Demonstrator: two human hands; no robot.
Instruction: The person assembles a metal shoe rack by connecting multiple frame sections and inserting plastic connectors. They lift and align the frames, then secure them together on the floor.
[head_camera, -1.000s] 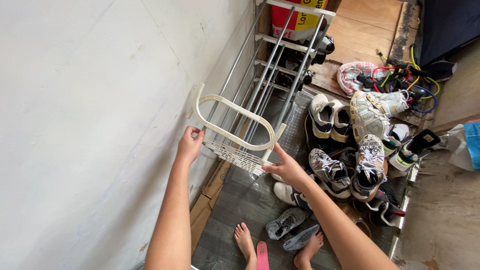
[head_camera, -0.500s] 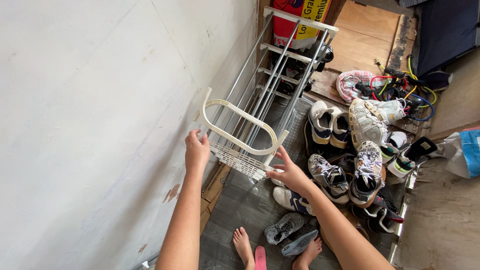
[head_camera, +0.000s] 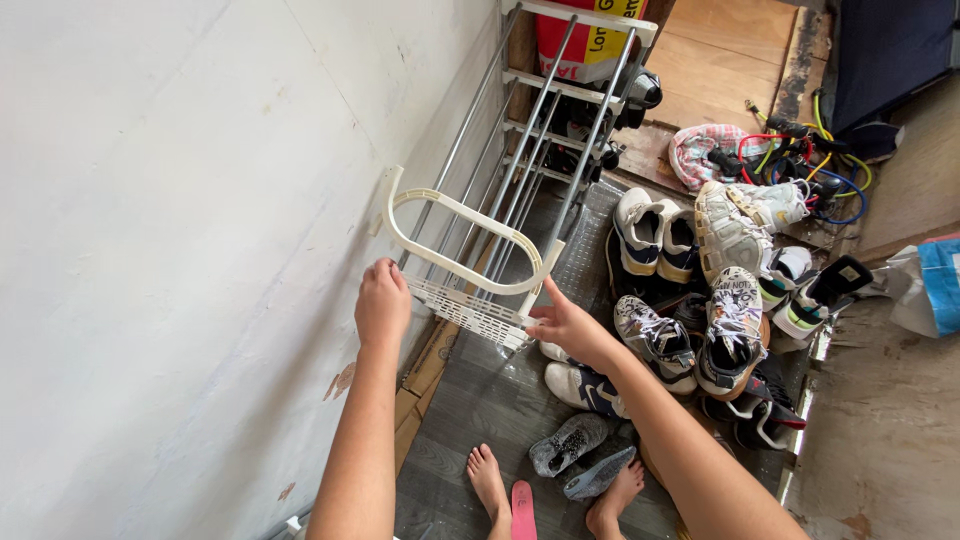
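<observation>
Gripping the cream end frame of a shoe rack (head_camera: 470, 255), left hand (head_camera: 383, 303) closed on its near-wall corner, right hand (head_camera: 565, 325) pinching the opposite corner; rails running lengthwise away from fingertips, beside wall (head_camera: 180, 200).

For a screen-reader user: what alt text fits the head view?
Two bare hands, left hand and right hand, grip the top of a white shoe rack beside a white wall; a pile of sneakers lies on the floor to its right.
</observation>
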